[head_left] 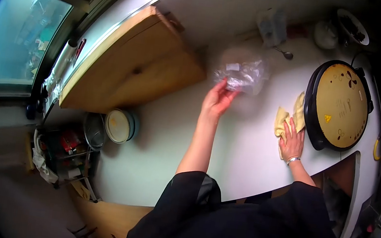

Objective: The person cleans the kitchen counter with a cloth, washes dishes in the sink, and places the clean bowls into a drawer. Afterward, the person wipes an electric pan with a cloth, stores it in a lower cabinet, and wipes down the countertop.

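My left hand (219,98) is raised over the white counter (160,163), its fingers closed on the near edge of a clear plastic bag (250,74). The bag is crumpled, slightly blurred, and carries a small white label. Flat on the counter, my right hand (292,142) presses on a bunched pale yellow cloth (282,119); its fingers are stretched over the fabric. Just right of that hand and cloth stands a round electric griddle (341,106) with a yellow patterned top and a black rim.
A large wooden board (134,67) leans beside the window at left. Below it are a round lidded container (118,126) and a mesh strainer (94,131). A spoon (285,53), a clear plastic container (271,27) and a white bowl (353,26) lie along the back.
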